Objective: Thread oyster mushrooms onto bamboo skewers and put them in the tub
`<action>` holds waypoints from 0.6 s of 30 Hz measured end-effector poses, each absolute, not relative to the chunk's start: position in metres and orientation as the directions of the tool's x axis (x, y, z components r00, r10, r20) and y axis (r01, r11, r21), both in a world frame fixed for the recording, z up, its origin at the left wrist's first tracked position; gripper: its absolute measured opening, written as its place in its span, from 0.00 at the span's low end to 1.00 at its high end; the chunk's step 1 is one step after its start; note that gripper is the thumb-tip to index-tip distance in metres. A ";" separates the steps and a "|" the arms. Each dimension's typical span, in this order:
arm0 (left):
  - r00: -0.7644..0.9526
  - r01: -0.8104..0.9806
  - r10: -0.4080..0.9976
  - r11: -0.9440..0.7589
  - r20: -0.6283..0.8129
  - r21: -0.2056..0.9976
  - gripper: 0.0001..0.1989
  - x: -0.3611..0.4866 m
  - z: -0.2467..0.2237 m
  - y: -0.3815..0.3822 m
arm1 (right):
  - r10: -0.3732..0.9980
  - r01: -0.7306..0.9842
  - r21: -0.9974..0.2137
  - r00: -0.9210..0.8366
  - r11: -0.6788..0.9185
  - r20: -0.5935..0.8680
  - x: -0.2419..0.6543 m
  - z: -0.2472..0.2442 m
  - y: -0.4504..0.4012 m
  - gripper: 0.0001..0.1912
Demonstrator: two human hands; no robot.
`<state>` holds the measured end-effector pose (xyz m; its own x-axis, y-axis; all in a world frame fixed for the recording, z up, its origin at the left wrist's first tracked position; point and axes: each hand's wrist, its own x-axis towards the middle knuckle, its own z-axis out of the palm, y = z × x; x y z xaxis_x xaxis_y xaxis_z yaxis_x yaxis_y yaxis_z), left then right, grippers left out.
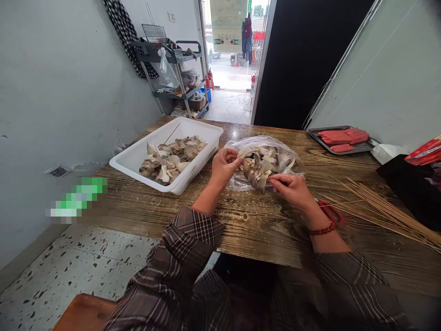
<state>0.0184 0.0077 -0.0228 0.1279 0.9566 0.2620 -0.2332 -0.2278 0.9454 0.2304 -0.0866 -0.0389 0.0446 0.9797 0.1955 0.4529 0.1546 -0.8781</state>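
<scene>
My left hand (225,166) is closed in a pinch on the edge of a pale oyster mushroom piece at the left side of a clear plastic bag (289,149). Across from it, my right hand (291,187) pinches the lower edge of a grey-brown oyster mushroom clump (257,171), thumb and forefinger together. Whether a skewer runs through the clump is hidden. More torn mushrooms lie in the open bag behind. Left of the hands, a white plastic tub (186,186) holds oyster mushrooms (168,163), with a thin stick (171,133) leaning among them.
Red-handled scissors (332,212) lie beside my right wrist. Many bamboo skewers (386,209) spread over the table's right side, near a black box (406,184). A dark tray (358,148) with pink-red packs (344,137) stands back right. A grey cart (175,57) is beyond the table.
</scene>
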 end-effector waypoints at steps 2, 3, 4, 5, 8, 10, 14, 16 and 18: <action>0.113 -0.197 0.950 -0.266 0.292 0.944 0.14 0.019 -0.023 0.008 | 0.979 0.458 -0.876 0.050 0.154 0.198 0.231 -0.041 -0.086 0.19; 0.103 -0.177 0.946 -0.285 0.306 0.942 0.14 0.019 -0.023 0.008 | 0.978 0.463 -0.873 0.051 0.156 0.202 0.231 -0.041 -0.086 0.19; 0.095 -0.156 0.943 -0.302 0.319 0.940 0.14 0.019 -0.023 0.008 | 0.977 0.470 -0.868 0.051 0.159 0.207 0.232 -0.042 -0.086 0.18; 0.089 -0.134 0.940 -0.317 0.330 0.939 0.13 0.020 -0.024 0.009 | 0.976 0.478 -0.863 0.052 0.162 0.213 0.232 -0.042 -0.085 0.18; 0.083 -0.063 0.934 -0.343 0.347 0.937 0.11 0.020 -0.025 0.009 | 0.973 0.497 -0.851 0.053 0.170 0.226 0.231 -0.042 -0.086 0.17; 0.067 -0.013 0.929 -0.363 0.363 0.932 0.09 0.019 -0.025 0.008 | 0.972 0.507 -0.844 0.047 0.177 0.232 0.230 -0.041 -0.086 0.17; 0.042 0.082 0.911 -0.413 0.411 0.907 0.05 0.020 -0.025 0.007 | 0.970 0.525 -0.830 0.032 0.189 0.241 0.228 -0.039 -0.087 0.17; 0.040 0.128 0.901 -0.433 0.431 0.892 0.04 0.020 -0.025 0.007 | 0.971 0.532 -0.826 0.029 0.188 0.239 0.228 -0.040 -0.087 0.17; 0.024 0.190 0.883 -0.464 0.468 0.865 0.05 0.021 -0.025 0.006 | 0.970 0.540 -0.820 0.027 0.188 0.240 0.228 -0.040 -0.087 0.17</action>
<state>0.0206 0.0063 -0.0247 0.0245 0.8831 0.4685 0.1903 -0.4642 0.8651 0.2284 -0.0873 -0.0405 0.0267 0.9703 0.2404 0.5398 0.1884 -0.8205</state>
